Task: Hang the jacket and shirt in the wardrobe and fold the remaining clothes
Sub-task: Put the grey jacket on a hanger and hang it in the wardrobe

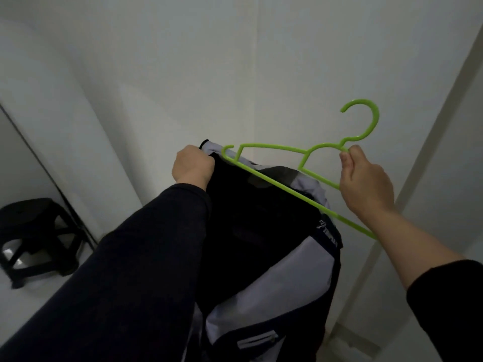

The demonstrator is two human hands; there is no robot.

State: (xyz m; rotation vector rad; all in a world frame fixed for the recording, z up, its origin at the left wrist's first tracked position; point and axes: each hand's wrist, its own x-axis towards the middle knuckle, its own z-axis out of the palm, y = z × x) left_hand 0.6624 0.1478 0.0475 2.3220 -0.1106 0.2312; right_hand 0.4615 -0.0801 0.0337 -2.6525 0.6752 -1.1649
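A black and pale lilac jacket [274,270] hangs in front of me, held up by its collar edge in my left hand [193,165], which is closed on the fabric. A bright green plastic hanger [308,165] lies tilted across the jacket's top, its hook pointing up and to the right. My right hand [366,184] pinches the hanger at its neck, just under the hook. The hanger's left end sits close to my left hand, over the jacket's shoulder. Whether the hanger is inside the jacket I cannot tell.
White closed panels [235,74], like wardrobe doors or walls, fill the view ahead. A black plastic stool [36,241] stands on the floor at the lower left, beside a dark door edge [39,158].
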